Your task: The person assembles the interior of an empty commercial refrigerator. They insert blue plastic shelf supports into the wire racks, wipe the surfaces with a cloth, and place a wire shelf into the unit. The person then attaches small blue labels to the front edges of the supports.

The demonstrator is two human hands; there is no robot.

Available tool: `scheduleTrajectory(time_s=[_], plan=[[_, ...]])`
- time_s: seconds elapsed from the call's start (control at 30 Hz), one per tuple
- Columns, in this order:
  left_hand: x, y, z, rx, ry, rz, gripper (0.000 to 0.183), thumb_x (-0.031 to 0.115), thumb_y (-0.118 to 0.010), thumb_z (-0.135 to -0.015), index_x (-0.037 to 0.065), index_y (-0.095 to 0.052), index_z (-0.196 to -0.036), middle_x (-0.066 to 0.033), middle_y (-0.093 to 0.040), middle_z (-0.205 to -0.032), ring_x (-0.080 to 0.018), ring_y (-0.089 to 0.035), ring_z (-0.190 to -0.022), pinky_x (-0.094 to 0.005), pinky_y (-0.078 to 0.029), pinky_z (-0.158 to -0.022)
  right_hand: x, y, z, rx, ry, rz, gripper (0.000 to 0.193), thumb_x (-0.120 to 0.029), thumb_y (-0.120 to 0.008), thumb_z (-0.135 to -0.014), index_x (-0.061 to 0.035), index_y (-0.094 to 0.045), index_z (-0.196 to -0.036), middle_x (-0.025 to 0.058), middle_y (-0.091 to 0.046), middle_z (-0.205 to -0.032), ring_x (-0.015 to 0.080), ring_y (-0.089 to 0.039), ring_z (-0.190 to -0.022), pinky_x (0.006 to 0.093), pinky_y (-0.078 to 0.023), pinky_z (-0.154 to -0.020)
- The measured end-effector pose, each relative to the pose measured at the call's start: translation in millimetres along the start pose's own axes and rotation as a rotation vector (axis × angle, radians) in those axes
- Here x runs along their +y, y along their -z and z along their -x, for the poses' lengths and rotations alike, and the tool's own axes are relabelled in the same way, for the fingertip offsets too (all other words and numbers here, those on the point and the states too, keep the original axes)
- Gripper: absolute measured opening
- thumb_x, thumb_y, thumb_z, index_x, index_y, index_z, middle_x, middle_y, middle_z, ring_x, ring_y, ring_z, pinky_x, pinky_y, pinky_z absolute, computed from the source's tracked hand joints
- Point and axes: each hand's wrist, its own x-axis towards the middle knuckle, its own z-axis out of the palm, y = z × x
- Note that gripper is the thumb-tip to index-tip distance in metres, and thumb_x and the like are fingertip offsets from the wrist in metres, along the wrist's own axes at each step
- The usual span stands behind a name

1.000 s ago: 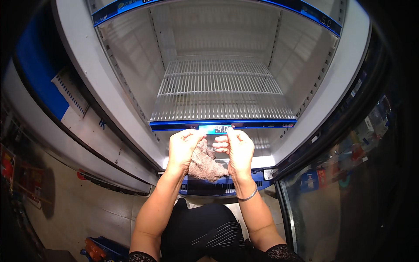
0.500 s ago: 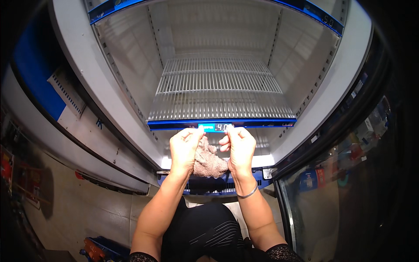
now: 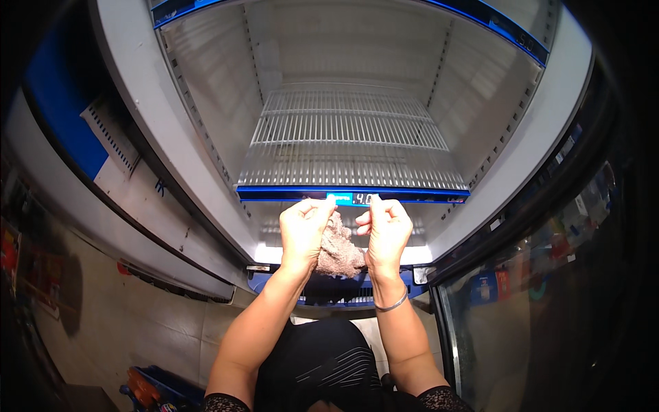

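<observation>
A wire shelf [image 3: 343, 130] with a blue front strip [image 3: 281, 194] stands inside a lit, white-walled cooler. At the strip's middle sits a small blue-and-black price tag [image 3: 340, 199]. My left hand [image 3: 302, 232] is closed, its thumb and finger pinching the tag's left end. A crumpled brown cloth [image 3: 341, 253] hangs from this same hand, between my wrists. My right hand [image 3: 388, 230] pinches the tag's right end, its other fingers curled. Those fingertips cover part of the tag.
Above is another shelf edge [image 3: 480, 19] with a tag. A glass door [image 3: 508, 329] stands open on the right. Blue grille [image 3: 322, 292] runs along the cooler's base. On the floor at lower left is a blue crate [image 3: 161, 391] with things in it.
Both hands have shifted a little to the right along the shelf strip, and the price tag has slid with them. The cloth has moved along too. My view has tilted slightly.
</observation>
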Motion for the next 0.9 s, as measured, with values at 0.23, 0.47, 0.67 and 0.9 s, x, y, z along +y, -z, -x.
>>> scheduleTrajectory(time_s=[0.23,0.47,0.67,0.9], plan=[[-0.4,-3.6,1.3,0.053,0.006,0.117,0.014,0.012,-0.071,-0.086,-0.001,-0.068,-0.082,-0.0055,-0.067,-0.076,-0.009,-0.061,-0.065,-0.0211,-0.048,-0.061,4.6,-4.9,1.8,-0.013,0.019,-0.047,0.019,-0.013,-0.058,-0.095,-0.0017,-0.056,-0.08,0.0086,-0.063,-0.065,0.0095,-0.056,-0.049,0.0208,-0.045,-0.048],[-2.6,-3.3,1.8,0.082,-0.009,0.152,0.014,0.012,-0.071,-0.086,-0.001,-0.068,-0.083,-0.0058,-0.067,-0.076,-0.0087,-0.06,-0.065,-0.0213,-0.048,-0.061,7.7,-8.8,3.2,-0.034,0.011,-0.081,0.02,-0.015,-0.057,-0.096,-0.0007,-0.056,-0.083,0.0099,-0.065,-0.068,0.0111,-0.06,-0.052,0.0208,-0.046,-0.05],[1.0,0.7,1.8,0.101,0.025,0.171,0.013,0.012,-0.071,-0.086,0.0,-0.068,-0.084,-0.006,-0.067,-0.076,-0.0088,-0.06,-0.066,-0.022,-0.049,-0.062,4.5,-15.4,7.3,-0.041,0.003,-0.101,0.017,-0.014,-0.056,-0.097,0.0008,-0.056,-0.088,0.0118,-0.066,-0.072,0.0142,-0.064,-0.058,0.0225,-0.05,-0.053],[0.7,2.1,0.3,0.093,-0.002,0.148,0.013,0.012,-0.071,-0.086,0.0,-0.068,-0.083,-0.0057,-0.067,-0.077,-0.0089,-0.06,-0.065,-0.0218,-0.049,-0.061,7.2,-14.3,6.2,-0.08,-0.008,-0.143,0.017,-0.016,-0.059,-0.095,0.0004,-0.056,-0.09,0.0129,-0.067,-0.076,0.0162,-0.066,-0.061,0.0235,-0.053,-0.055]])
